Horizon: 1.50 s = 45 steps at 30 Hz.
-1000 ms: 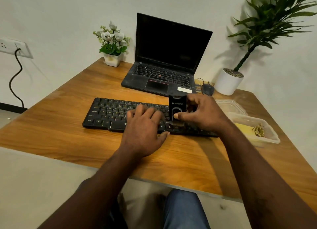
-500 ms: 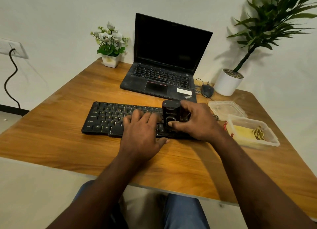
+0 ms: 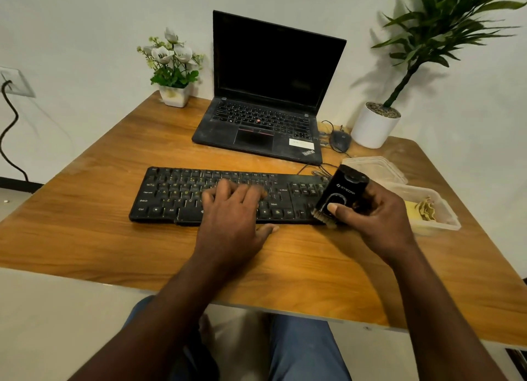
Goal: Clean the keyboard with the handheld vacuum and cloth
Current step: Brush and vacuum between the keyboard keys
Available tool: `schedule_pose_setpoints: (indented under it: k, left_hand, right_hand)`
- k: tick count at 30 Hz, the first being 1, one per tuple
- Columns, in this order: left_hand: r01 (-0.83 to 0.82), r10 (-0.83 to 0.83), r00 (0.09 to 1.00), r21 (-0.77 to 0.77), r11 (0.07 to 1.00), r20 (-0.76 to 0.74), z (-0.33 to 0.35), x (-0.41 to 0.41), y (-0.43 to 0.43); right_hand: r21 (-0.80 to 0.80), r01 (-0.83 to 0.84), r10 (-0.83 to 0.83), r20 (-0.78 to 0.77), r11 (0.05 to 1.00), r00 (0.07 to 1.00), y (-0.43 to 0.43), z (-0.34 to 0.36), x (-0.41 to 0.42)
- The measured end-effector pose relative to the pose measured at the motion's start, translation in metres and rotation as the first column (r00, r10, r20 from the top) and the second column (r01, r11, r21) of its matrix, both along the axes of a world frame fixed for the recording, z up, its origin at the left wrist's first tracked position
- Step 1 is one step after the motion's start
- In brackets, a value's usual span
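Keyboard (image 3: 182, 198), black and full-width, lies across the middle of the frame on a wooden table (image 3: 85, 224), its long side parallel to the near table edge. Left hand (image 3: 232, 221) rests palm-down on the centre keys, with the fingers straight and slightly spread and the thumb (image 3: 268, 229) reaching past the front edge of the keyboard onto the wood. Right hand (image 3: 376, 218), at centre right, grips the handheld vacuum (image 3: 342, 192). The fingers curl around its far side and the thumb tip presses on the front face just below the round button. The vacuum is black and tilted, its top leaning toward the upper right, and its pale brush end (image 3: 323, 217) touches the keyboard's lower right corner beside the number pad.

A yellow cloth (image 3: 412, 211) lies folded inside a clear plastic container (image 3: 447, 224) at the right edge, just beyond the right hand, with the container's lid (image 3: 370, 165) lying behind it. Higher in the frame an open laptop (image 3: 265, 124) shows a dark screen. A mouse (image 3: 340, 140) sits to its right, a small flower pot (image 3: 174, 95) to its left, and a tall green plant in a white pot (image 3: 373, 127) stands at upper right.
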<state>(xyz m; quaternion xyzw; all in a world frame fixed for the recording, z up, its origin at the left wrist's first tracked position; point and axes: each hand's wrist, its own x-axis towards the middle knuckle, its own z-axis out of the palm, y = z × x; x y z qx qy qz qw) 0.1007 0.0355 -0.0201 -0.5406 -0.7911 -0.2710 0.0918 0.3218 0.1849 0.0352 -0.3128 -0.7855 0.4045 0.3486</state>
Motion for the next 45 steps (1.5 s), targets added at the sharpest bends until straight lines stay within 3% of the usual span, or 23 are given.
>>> schedule_pose_setpoints:
  k: [5, 13, 22, 31, 36, 40, 45]
  left_hand:
    - [0.007, -0.008, 1.0, -0.038, 0.999, -0.023, 0.001, 0.003, 0.001]
    - [0.059, -0.072, 0.982, -0.079, 0.995, -0.175, 0.004, 0.013, 0.01]
    - [0.092, -0.129, 0.965, -0.165, 0.982, -0.229, 0.009, 0.033, 0.041]
    - [0.081, -0.106, 0.959, -0.101, 0.992, -0.264, 0.004, 0.03, 0.041]
    - [0.081, -0.104, 0.964, -0.101, 0.992, -0.244, 0.003, 0.029, 0.041]
    - [0.099, -0.114, 0.962, -0.075, 0.992, -0.247, 0.003, 0.029, 0.041]
    - [0.093, -0.118, 0.958, -0.107, 0.99, -0.263, 0.002, 0.028, 0.04]
  right_hand:
    - [0.037, 0.12, -0.117, -0.07, 0.992, 0.991, 0.0, -0.003, 0.01]
    - [0.143, 0.167, -0.171, 0.021, 0.976, 0.985, 0.007, -0.001, 0.001]
    - [0.256, 0.135, -0.179, 0.156, 0.957, 0.971, 0.033, 0.016, -0.028]
    - [0.421, -0.046, -0.148, 0.416, 0.906, 0.897, 0.065, 0.028, -0.069]
    - [0.359, -0.17, -0.049, 0.528, 0.918, 0.848, 0.06, 0.028, -0.065]
    - [0.079, -0.274, 0.175, 0.598, 0.958, 0.782, 0.061, 0.047, -0.048]
    - [0.275, -0.126, -0.003, 0.425, 0.953, 0.905, 0.061, 0.045, -0.067]
